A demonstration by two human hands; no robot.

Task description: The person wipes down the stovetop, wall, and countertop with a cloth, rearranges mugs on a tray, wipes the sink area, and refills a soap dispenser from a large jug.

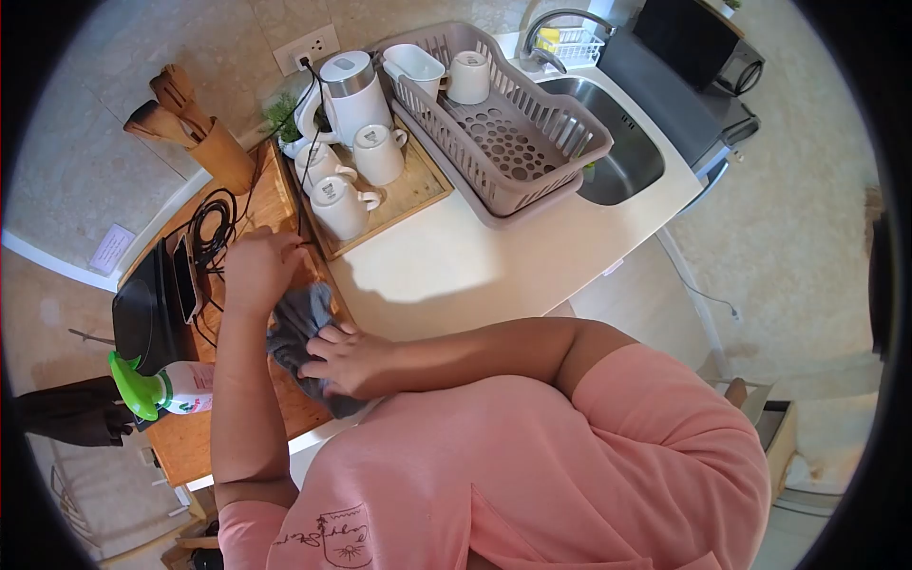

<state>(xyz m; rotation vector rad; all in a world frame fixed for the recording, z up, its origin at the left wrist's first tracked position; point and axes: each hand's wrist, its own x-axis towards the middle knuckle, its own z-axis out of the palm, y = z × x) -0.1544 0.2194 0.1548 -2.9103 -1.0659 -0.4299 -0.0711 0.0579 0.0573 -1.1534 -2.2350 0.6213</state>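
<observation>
Two hands: one bare right hand (pixel 356 366) and one bare left hand (pixel 264 271) are at the shiny orange-brown wooden counter (pixel 185 446), close to the flat light-wood tray (pixel 420 185).
Cloth: the soft, crumpled blue-gray cloth (pixel 296 332) lies on the wood, just on the body side of the tray's near left corner.
Cloth's long way: it runs from close by that tray corner back toward the pink shirt (pixel 532 456).
Nearer hand: the right one, since it touches the cloth. From its fingers, the cloth goes under them and out to the left. The left hand is just past the cloth's far end, beside the tray's left edge.
Right fingers: spread a little and bent, pressing on top of the cloth.
Right arm: elbow out, forearm lying across the front of the shirt, on the body side of the tray, back of the hand up.
Left fingers: tips close together, and they look to be pinching the thin black cord (pixel 301 211) by the tray's left edge.
Left arm: reaching straight out, left of the tray, wrist bent toward it.
Mugs: three shiny white mugs (pixel 339 209) sit upside down on the tray.
Spray bottle: the white plastic bottle with a bright green top (pixel 185 388) is left of the tray, nearer the body.
</observation>
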